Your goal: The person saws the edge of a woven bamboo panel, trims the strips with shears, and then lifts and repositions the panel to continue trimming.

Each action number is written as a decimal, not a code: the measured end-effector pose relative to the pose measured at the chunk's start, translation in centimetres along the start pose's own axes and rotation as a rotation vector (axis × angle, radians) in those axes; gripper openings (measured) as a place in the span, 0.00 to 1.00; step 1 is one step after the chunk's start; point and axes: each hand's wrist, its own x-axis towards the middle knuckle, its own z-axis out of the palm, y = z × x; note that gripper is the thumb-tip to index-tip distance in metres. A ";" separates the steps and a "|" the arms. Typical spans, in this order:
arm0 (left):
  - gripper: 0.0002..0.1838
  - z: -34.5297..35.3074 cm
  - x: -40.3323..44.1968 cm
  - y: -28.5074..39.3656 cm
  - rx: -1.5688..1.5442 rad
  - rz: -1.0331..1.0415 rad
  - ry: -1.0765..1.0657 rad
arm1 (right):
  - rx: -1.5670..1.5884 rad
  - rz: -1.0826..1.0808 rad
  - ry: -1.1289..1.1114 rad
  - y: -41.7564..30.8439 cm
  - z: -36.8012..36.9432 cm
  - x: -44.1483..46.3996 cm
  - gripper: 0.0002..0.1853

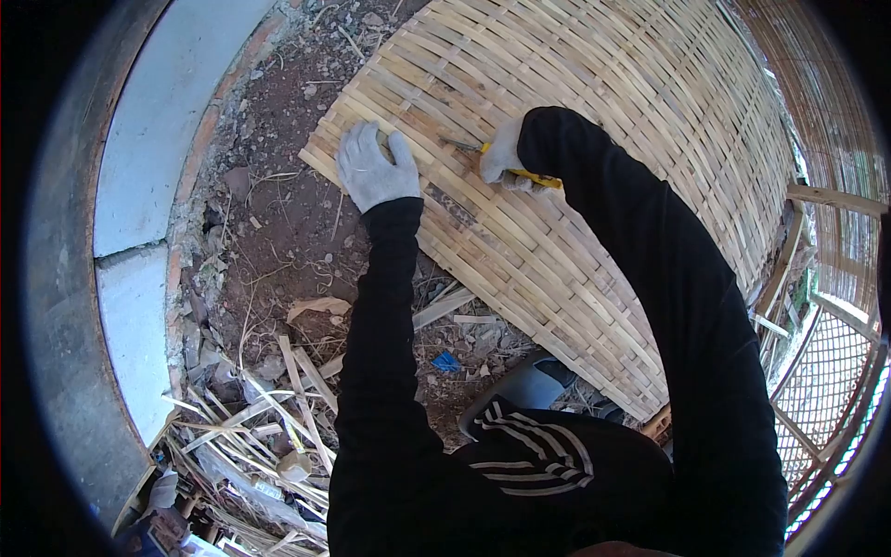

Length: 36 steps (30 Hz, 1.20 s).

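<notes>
- Far left: grey surface (56,306), cut off by the dark rim of the view; beside it pale wall blocks (176,121), with a curving brick edge (189,167) at their foot.
- Near left: tangled heap of split strips (227,432), partly running out of view; among it clear plastic (264,487) with faint marks, too small to read.
- Right of that: dark soil (269,218) strewn with scraps; dry leaf (318,307) just left of the left sleeve (376,325); sleeve lying across the view of a loose slat (444,308).
- Left hand (376,167), gloved: palm down on the left edge of the woven mat (640,121); fingers extended, thumb spread wide, gripping nothing.
- Farther right: right hand (504,156), gloved, over the mat; fingers curled tightly round a yellow-handled tool (538,178), its thin tip pointing left; kind of tool hard to tell, with most of the handle covered; cannot tell whether the tip touches the mat.
- Near middle: blue scrap (446,361); grey shoe (520,385), half hidden by black clothing (529,455) with pale stripes.
- Right: mat reaching past the right sleeve (687,251), partly covered by it, and cut off at the far edge; beyond, slatted screen (826,102), wooden bar (838,199) and mesh (826,371), blurred toward the rim.
</notes>
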 end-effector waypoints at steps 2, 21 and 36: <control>0.18 0.1 -0.1 0.0 0.006 0.006 0.007 | 0.000 -0.014 -0.030 0.0 -0.2 0.2 0.12; 0.17 0.1 -0.1 0.0 0.017 0.014 0.032 | 0.146 0.016 0.047 4.2 -1.4 -3.0 0.16; 0.16 -0.3 0.3 0.5 0.032 0.018 0.028 | 0.178 0.044 0.006 5.6 -0.5 -2.5 0.17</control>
